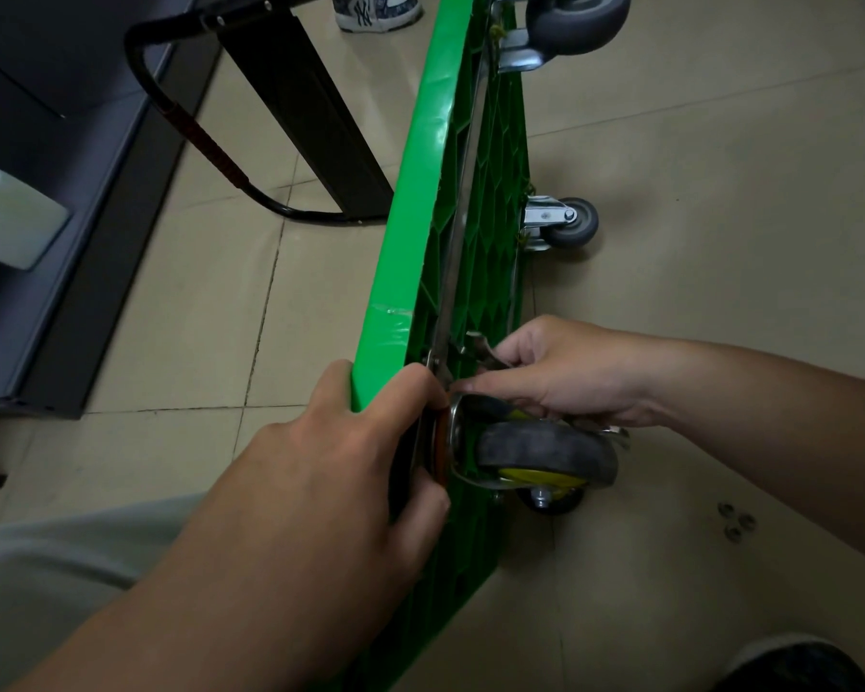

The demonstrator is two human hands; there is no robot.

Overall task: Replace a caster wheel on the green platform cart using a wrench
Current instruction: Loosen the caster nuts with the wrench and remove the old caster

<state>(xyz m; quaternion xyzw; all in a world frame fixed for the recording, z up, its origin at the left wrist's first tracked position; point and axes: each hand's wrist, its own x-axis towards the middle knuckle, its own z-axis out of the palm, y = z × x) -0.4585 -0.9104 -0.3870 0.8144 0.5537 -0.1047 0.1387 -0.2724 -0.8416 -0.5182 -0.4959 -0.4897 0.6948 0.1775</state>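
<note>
Right hand [570,372] grip holds wrench [483,348] just above caster wheel [545,454].

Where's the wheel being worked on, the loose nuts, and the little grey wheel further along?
Caster wheel [545,449]: head view, on its dark rubber tread.
Loose nuts [745,520]: head view, on one nut of the floor cluster.
Small grey wheel [583,229]: head view, on its grey tyre.

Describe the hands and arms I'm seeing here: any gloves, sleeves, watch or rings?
Both are bare. The left hand and right hand wear no gloves, and no rings show. The left forearm and right forearm are uncovered to the frame's edge: no sleeves, watch or wristband in view. At lower left, pale grey fabric looks like clothing over a leg.
</note>
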